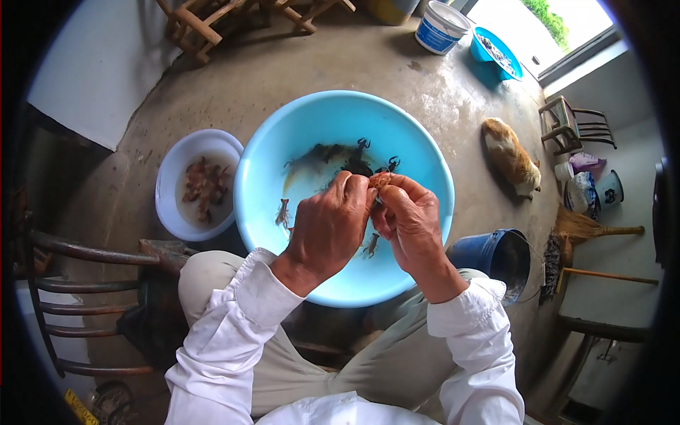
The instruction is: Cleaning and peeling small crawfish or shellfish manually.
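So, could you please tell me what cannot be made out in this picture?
All in the head view:
Held crayfish: mostly covered by the left hand and right hand.
Reddish pile in the pale tub: too small and bunched to count.
Wooden furniture: cut off by the top edge.
Blue bucket: its bottom is lost in shadow.

Your left hand (326, 227) and right hand (414, 223) are holding a small reddish crayfish (380, 181), partly hidden by the fingers, above a blue basin (340, 106). Dark crayfish (358, 164) are lying inside it. A smaller pale basin (168, 191) is standing just left, containing reddish pieces (205, 185). A cat (511, 157) is occupying the floor (283, 71) at right, near a chair (563, 122).
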`<move>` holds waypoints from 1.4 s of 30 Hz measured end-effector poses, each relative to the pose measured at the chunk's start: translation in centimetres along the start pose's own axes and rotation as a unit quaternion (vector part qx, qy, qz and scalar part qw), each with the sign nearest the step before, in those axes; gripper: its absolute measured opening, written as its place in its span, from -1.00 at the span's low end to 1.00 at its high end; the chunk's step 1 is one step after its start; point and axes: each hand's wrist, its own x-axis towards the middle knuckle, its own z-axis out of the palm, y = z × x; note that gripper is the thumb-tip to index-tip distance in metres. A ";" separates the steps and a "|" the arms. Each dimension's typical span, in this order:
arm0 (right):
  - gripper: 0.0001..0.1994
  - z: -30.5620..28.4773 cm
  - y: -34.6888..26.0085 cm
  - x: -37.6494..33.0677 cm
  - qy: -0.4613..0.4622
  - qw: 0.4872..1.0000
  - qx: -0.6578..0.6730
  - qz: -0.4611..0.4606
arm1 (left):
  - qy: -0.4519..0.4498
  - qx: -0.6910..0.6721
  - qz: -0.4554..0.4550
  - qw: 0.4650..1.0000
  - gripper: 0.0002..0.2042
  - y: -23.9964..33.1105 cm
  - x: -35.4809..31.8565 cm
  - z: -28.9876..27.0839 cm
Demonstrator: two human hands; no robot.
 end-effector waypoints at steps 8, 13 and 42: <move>-0.83 0.3 0.0 -0.3 0.015 1.000 -0.021 -0.008 | -0.019 0.002 -0.019 1.000 -0.79 0.1 -0.3 0.7; -0.85 0.6 0.0 -0.2 0.020 0.999 -0.039 -0.020 | -0.005 -0.080 -0.043 0.996 -0.78 0.4 -0.2 0.7; -0.89 -1.9 -1.7 0.3 -0.036 0.836 -0.433 -0.336 | -0.267 -0.680 -0.389 0.562 -0.74 0.3 1.3 -4.5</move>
